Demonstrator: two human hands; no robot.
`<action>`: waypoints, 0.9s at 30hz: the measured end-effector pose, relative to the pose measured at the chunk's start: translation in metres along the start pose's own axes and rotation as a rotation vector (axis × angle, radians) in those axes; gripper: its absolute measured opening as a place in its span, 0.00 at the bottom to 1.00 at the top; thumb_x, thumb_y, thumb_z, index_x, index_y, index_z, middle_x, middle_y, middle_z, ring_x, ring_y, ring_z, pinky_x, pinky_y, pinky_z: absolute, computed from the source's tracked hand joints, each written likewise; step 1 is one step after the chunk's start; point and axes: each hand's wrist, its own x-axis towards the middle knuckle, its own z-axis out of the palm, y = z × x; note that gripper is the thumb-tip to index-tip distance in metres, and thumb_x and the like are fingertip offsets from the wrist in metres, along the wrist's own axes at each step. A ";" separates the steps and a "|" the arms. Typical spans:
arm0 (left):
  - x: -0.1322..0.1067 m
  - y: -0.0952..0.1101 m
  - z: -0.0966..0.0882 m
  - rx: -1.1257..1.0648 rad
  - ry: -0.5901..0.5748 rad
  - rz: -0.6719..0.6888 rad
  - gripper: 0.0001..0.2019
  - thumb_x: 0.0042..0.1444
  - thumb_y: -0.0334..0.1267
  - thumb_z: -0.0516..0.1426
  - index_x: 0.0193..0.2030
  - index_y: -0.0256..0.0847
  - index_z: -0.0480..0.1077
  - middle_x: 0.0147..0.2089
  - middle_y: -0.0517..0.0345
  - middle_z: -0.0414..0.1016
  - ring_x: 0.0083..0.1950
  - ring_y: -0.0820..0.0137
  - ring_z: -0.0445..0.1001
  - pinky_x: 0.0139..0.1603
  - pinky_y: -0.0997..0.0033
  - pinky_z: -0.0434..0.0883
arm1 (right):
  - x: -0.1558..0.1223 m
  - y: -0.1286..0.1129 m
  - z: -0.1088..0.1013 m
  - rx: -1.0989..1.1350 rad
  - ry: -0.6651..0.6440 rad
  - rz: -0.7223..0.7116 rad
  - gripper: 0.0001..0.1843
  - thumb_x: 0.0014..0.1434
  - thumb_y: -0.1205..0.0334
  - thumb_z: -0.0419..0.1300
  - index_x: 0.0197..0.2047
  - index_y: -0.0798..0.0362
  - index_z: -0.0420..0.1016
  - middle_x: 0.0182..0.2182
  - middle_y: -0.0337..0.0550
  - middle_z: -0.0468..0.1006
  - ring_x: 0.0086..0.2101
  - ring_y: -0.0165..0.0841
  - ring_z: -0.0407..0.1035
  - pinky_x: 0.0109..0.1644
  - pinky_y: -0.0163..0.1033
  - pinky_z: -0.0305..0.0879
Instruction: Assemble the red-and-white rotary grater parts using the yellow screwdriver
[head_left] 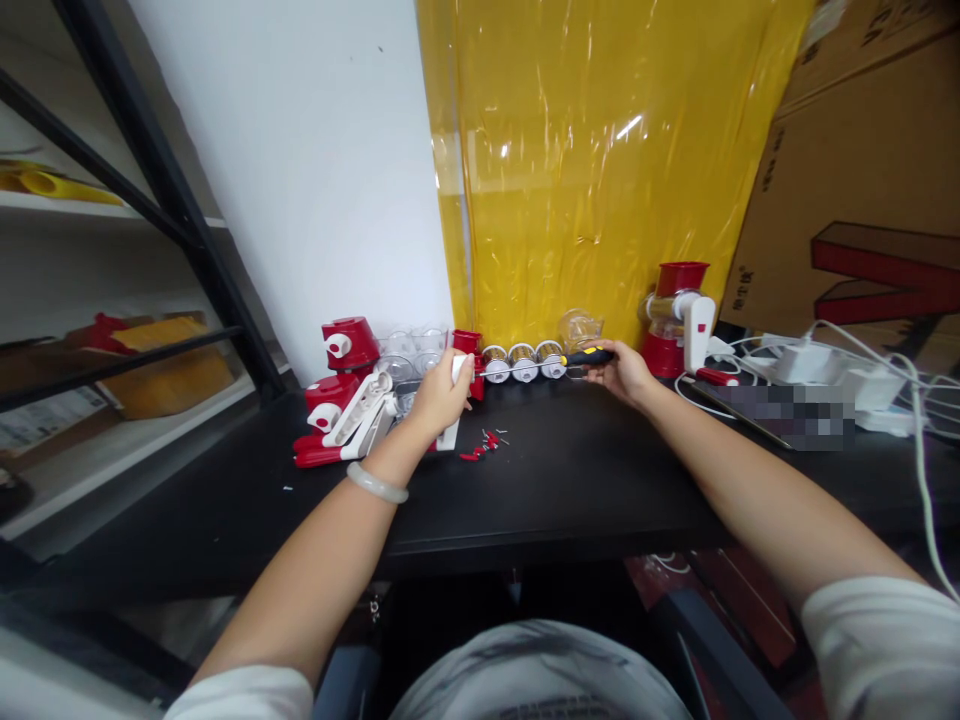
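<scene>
Nearest, at 6 o'clock: black table [570,490], with a pale bangle [377,483] on the wrist above it. Toward 11 o'clock: left hand [439,398], fingers curled tight around a white plastic part [448,435], stood upright on the tabletop. Just beside, at 12 o'clock: small red bits [480,448], lying loose. At 1 o'clock: right hand [622,372], fingers closed on a black-and-yellow screwdriver [589,356], shaft pointing left along a row of metal drums [523,362]. White plastic part judged light, stiff, smooth, perhaps brittle at thin edges; best gripped across its broad body. Screwdriver best taken by the thick handle. Farther back: red-and-white parts [341,395] at 10 o'clock, red-and-white appliance [679,310] at 2 o'clock, yellow curtain [600,150] behind.
</scene>
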 end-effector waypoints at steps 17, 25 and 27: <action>0.001 0.000 -0.001 0.007 0.013 0.017 0.17 0.65 0.53 0.44 0.43 0.43 0.63 0.21 0.62 0.71 0.21 0.66 0.74 0.27 0.68 0.68 | 0.007 0.009 -0.003 -0.257 0.085 -0.135 0.24 0.60 0.38 0.53 0.34 0.53 0.69 0.10 0.35 0.64 0.11 0.30 0.61 0.14 0.33 0.54; 0.000 0.000 0.000 0.007 0.008 0.014 0.17 0.65 0.54 0.44 0.43 0.43 0.64 0.21 0.62 0.71 0.21 0.66 0.74 0.28 0.67 0.69 | 0.003 0.003 -0.003 -0.095 -0.003 -0.057 0.08 0.52 0.60 0.53 0.36 0.52 0.69 0.23 0.40 0.76 0.19 0.32 0.69 0.26 0.38 0.69; -0.001 0.000 0.000 0.002 0.002 0.014 0.17 0.65 0.54 0.44 0.43 0.43 0.63 0.22 0.62 0.71 0.21 0.66 0.74 0.28 0.68 0.69 | 0.003 0.003 -0.004 -0.085 -0.007 -0.064 0.08 0.51 0.61 0.54 0.36 0.52 0.69 0.23 0.40 0.75 0.19 0.32 0.69 0.25 0.38 0.68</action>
